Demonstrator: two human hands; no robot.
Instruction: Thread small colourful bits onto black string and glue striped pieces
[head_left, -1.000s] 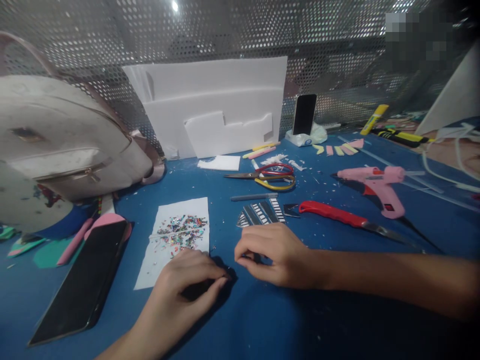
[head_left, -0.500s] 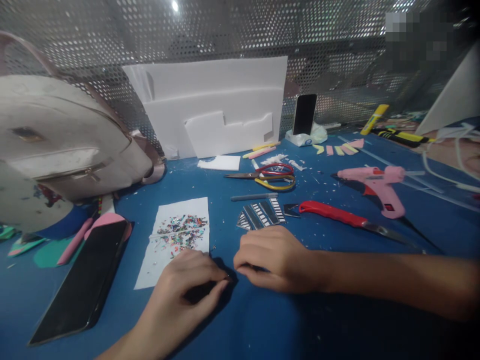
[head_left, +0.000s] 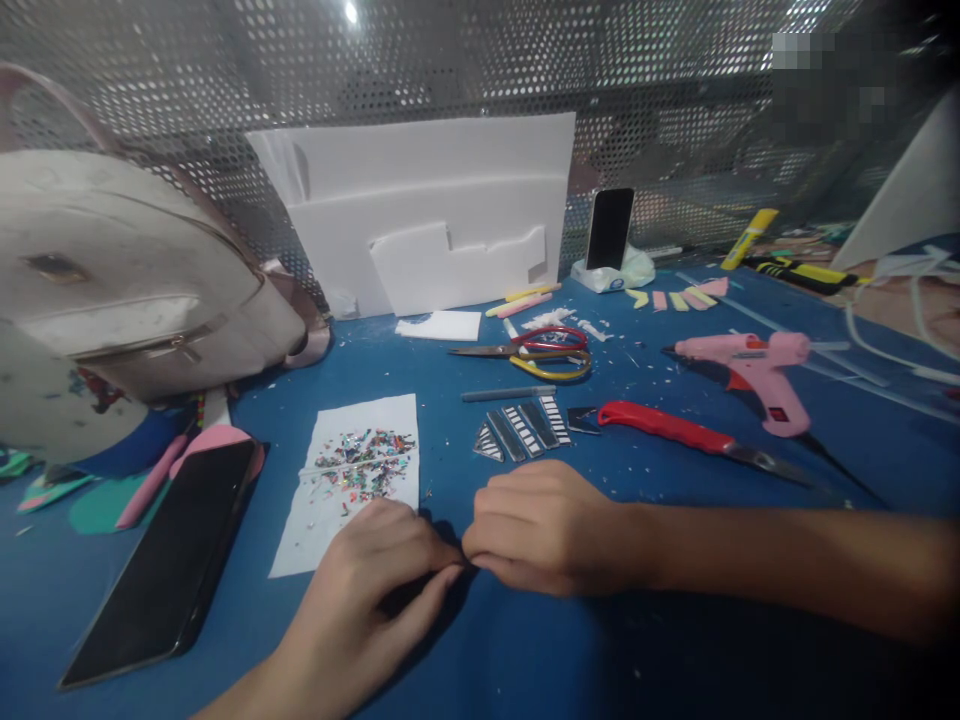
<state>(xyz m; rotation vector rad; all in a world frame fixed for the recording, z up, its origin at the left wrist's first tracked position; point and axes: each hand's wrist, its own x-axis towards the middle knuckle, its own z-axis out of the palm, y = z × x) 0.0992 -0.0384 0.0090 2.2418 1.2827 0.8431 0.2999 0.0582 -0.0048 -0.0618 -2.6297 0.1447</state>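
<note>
My left hand (head_left: 390,580) is closed, thumb and forefinger pinched together just above the blue table. Facing it, my right hand (head_left: 544,530) is closed too, its fingertips meeting those of the left. Whatever lies between the fingertips is too small or hidden to name. Beyond my left hand a white paper (head_left: 296,540) carries a scatter of tiny coloured bits (head_left: 364,462). Several dark strips with white stripes (head_left: 521,428) lie just past my right hand, with a thin grey stick (head_left: 508,394) behind them.
Right of the strips lie a red-handled cutter (head_left: 667,425) and a pink glue gun (head_left: 757,365). Scissors (head_left: 551,353) rest farther back. A black phone (head_left: 161,570) lies at left near a pale backpack (head_left: 150,270). White boards (head_left: 442,160) and another phone (head_left: 609,230) stand at the back.
My right hand has moved slightly left and down, and its thumb and fingers have closed to a pinch. The gap between my two hands' fingertips has closed.
</note>
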